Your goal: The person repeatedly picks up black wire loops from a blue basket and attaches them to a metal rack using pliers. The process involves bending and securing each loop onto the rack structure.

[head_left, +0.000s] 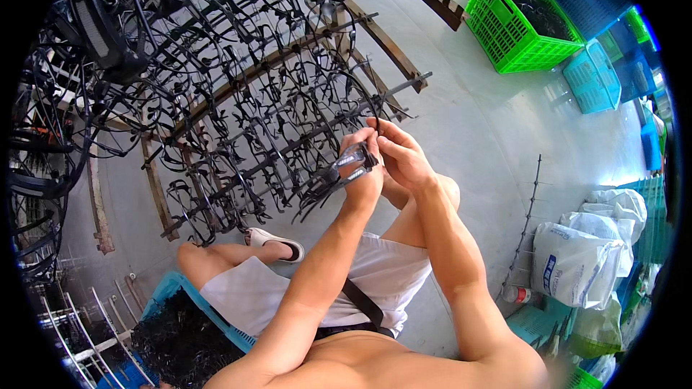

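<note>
In front of my knees my two hands meet, close to the right edge of a rack. My left hand is closed on a bunch of dark parts with glossy, silvery pieces and thin black ends sticking out to the left. The fingers of my right hand are pinched together beside the left fingertips, on a thin black curved strip that rises toward the rack. Its exact kind is too small to tell. On the metal rack hang many similar black curved parts, in rows on crossbars.
Larger black framed pieces hang at the upper left. A blue crate of black pieces stands by my left leg. Far right are a green crate, a light-blue basket and white sacks. A spiked rod lies on the floor.
</note>
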A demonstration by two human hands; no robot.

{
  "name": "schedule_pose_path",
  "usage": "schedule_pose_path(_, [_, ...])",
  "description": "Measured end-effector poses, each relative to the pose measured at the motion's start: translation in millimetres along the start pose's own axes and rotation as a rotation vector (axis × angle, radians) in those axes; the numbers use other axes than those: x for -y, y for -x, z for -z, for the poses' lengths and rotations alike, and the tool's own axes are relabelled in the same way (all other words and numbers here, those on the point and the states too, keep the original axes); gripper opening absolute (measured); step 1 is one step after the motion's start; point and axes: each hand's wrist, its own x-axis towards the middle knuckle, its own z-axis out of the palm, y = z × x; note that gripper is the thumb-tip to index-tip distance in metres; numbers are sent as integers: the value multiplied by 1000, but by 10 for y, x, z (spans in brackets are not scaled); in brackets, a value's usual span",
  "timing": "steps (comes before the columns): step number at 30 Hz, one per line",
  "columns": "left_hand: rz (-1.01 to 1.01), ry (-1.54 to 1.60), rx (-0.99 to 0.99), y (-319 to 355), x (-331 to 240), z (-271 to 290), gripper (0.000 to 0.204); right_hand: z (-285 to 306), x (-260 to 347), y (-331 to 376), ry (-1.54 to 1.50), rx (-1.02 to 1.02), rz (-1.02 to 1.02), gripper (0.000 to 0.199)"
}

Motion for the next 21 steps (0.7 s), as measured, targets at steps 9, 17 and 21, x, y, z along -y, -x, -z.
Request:
schedule_pose_path(9, [164, 196, -46, -13, -92, 33, 20, 105, -75, -141, 314, -75, 192, 32])
schedule_pose_path(17, [705, 1025, 53, 4, -402, 483, 24, -43, -47, -144, 142, -263, 162, 24])
schedule_pose_path(21, [786, 1304, 97, -33, -450, 702, 39, -116, -8, -119, 413, -265, 270, 27])
